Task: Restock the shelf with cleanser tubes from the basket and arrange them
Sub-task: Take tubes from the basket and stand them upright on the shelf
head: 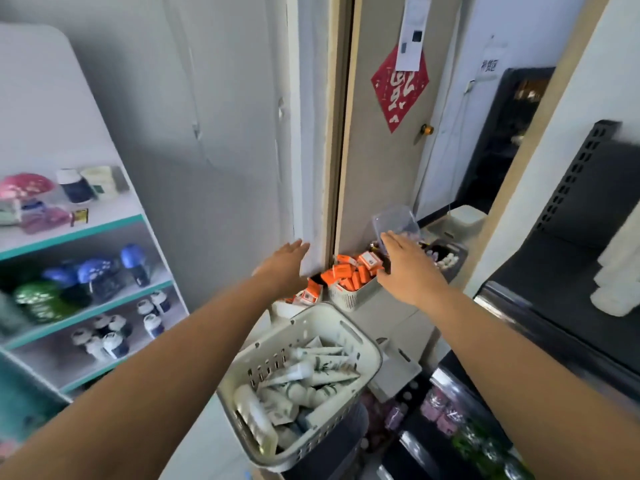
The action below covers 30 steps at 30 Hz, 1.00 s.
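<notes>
White squeezy cleanser tubes (pixel 322 372) with green print lie heaped in the cream slotted plastic basket (pixel 304 315) under my arms, left hand (pixel 287 261) and right hand (pixel 408 268) both flat and empty out ahead, and I reckon the tubes are light, bendy and a bit slick, so grab mid-body.

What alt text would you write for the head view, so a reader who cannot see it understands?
A person's left hand and right hand, both open, reach forward past a white basket holding cleanser tubes. Beyond the hands sit orange boxes in a small bin; stocked shelves stand to the left.
</notes>
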Each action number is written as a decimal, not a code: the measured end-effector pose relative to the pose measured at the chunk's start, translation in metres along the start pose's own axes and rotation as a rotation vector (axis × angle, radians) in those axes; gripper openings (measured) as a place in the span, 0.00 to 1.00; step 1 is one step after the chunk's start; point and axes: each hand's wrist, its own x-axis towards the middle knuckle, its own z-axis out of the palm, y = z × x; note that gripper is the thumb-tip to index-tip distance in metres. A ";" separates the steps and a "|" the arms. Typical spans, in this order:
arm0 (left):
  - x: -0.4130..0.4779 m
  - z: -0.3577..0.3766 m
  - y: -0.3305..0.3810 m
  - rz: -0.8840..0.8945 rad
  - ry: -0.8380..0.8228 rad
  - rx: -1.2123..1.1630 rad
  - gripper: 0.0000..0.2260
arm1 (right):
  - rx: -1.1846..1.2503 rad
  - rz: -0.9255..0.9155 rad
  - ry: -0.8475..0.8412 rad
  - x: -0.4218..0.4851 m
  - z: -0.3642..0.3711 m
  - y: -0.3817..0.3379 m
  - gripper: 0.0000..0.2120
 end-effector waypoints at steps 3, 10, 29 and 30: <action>-0.005 0.024 -0.030 -0.055 -0.051 -0.009 0.35 | 0.037 -0.069 -0.056 0.012 0.030 -0.013 0.33; -0.022 0.093 -0.074 -0.167 -0.217 -0.009 0.36 | 0.073 -0.179 -0.248 0.037 0.115 -0.028 0.34; -0.060 0.257 -0.106 -0.301 -0.783 0.024 0.17 | -0.085 -0.172 -0.973 0.016 0.309 0.028 0.17; -0.063 0.260 -0.104 -0.264 -0.807 0.044 0.15 | -0.117 -0.168 -1.009 0.015 0.314 0.028 0.17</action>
